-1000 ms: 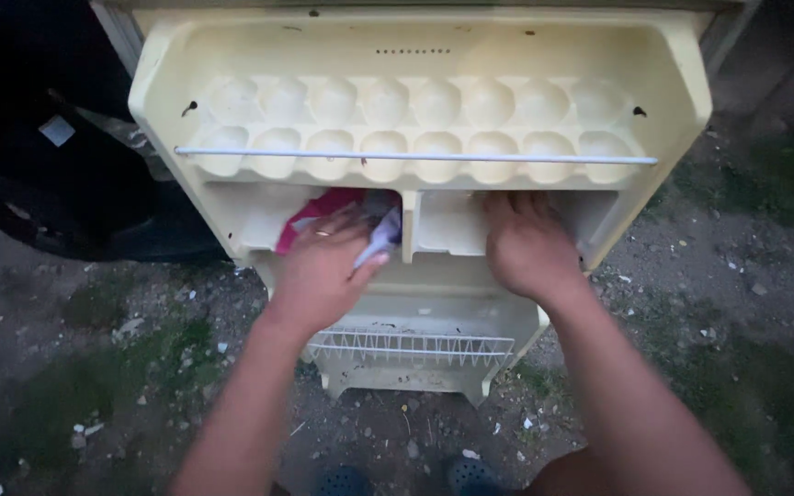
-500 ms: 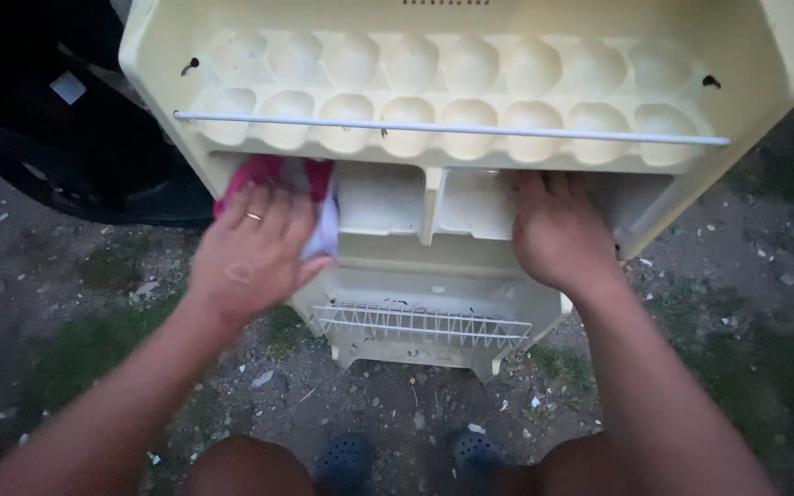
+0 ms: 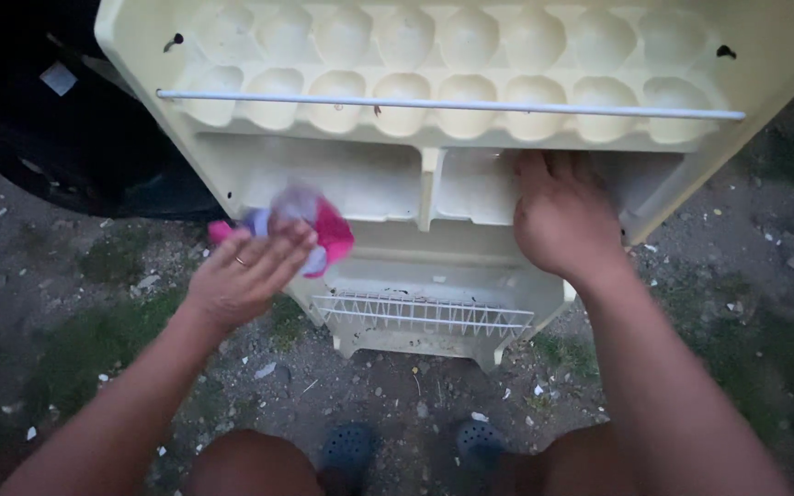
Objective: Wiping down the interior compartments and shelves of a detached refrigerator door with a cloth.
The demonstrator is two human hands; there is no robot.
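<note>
Cream-yellow plastic refrigerator door liner stands propped on the ground, tipped toward the camera; it fills the upper frame. Two rows of moulded egg cups run across its top behind a thin white rail. Below them sit two open compartments split by a central divider, and lower down a white wire rack spans the liner's narrower foot.

Bare dirt ground with small stones, scraps and patches of grass lies all around. A dark rounded object, too dim to identify, fills the upper left corner.

Right hand rests flat on the liner at the right compartment, fingers together and pointing up under the egg shelf, pressed to the plastic and gripping nothing that can be seen.

Left hand is just off the liner's left edge, below the left compartment, its fingers closed loosely round a crumpled pink and pale lilac cloth. The cloth is blurred and bunched above the fingertips. A thin ring shows on one finger.

Two dark perforated shoes show at the bottom edge.
</note>
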